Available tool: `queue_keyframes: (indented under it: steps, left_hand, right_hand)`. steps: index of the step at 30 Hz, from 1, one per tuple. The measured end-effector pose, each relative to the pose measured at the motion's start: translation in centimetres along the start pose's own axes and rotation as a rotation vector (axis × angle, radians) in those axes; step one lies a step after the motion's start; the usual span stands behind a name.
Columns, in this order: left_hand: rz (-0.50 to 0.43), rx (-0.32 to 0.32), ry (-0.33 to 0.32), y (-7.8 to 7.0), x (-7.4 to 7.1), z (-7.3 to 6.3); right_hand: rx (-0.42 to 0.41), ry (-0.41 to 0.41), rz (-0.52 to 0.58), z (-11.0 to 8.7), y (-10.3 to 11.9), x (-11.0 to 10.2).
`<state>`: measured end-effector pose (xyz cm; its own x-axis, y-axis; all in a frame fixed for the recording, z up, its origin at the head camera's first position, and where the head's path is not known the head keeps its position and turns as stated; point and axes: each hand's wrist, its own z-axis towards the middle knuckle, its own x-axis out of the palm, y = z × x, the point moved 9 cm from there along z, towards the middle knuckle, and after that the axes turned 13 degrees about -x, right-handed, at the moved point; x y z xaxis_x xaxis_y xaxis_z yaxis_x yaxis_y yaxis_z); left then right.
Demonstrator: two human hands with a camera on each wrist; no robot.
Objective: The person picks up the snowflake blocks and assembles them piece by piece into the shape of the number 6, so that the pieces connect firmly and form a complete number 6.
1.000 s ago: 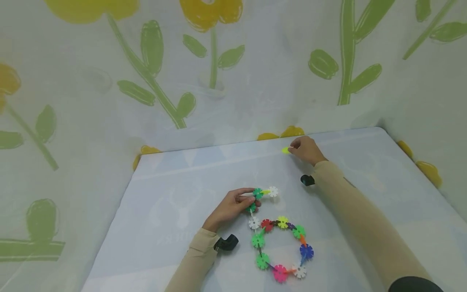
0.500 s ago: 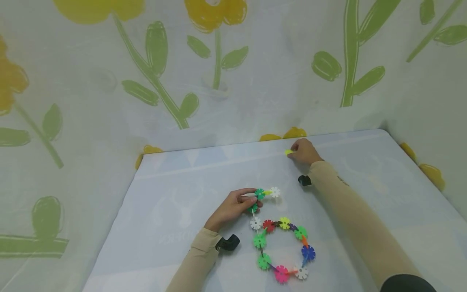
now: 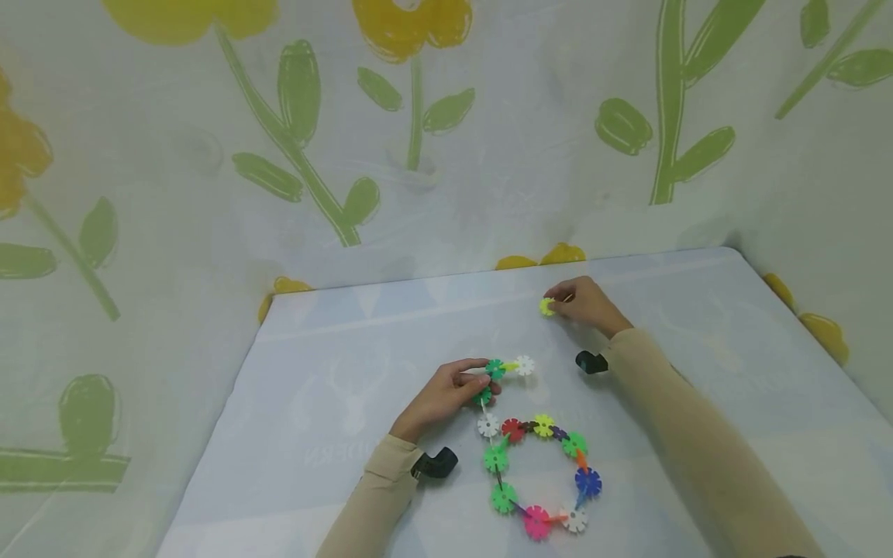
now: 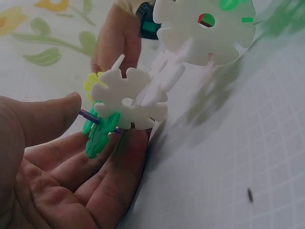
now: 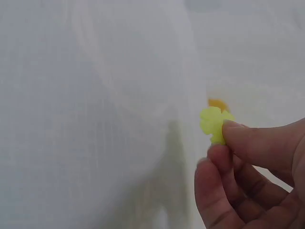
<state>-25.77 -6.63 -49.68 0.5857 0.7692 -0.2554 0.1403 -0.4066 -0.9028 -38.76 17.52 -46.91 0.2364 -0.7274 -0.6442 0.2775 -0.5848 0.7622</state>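
Note:
My left hand (image 3: 446,395) grips the upper end of a chain of interlocking plastic snowflake discs, thumb and fingers around a green disc (image 4: 100,136). Beyond the fingertips the chain runs through another green disc (image 3: 495,369) to a white disc (image 3: 525,365) at its tip. Below the hand, the chain of snowflake discs (image 3: 504,497) curves into a ring of green, red, yellow, blue, white and pink pieces. Farther back, my right hand (image 3: 584,302) pinches a single yellow snowflake disc (image 5: 213,123) between thumb and fingers, apart from the chain.
The pale patterned tabletop (image 3: 335,333) meets a wall (image 3: 488,201) with printed flowers along its back edge. Another wall adjoins the table's right side. A black wrist mount (image 3: 436,463) protrudes beside the left forearm, and another mount (image 3: 591,362) beside the right.
My right hand has come slightly nearer from the table's back edge, and the yellow disc has turned to show its face. My left hand keeps its grip on the chain.

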Motion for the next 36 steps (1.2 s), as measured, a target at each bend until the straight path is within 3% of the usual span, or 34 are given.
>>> queue_keyframes:
  steps: [15,26,36]
  left_hand:
    - [-0.021,-0.013,-0.057,0.0,-0.7,0.2]
    - [-0.048,-0.021,-0.063,0.2,-1.1,0.0]
    - [-0.068,-0.03,-0.06,0.3,-1.1,-0.1]
  right_hand:
    - [-0.148,0.057,0.146,-5.1,4.6,2.3]
    - [-0.192,0.135,0.177,-6.0,5.6,3.2]
    - [-0.251,0.168,0.13,-6.2,6.1,4.0]
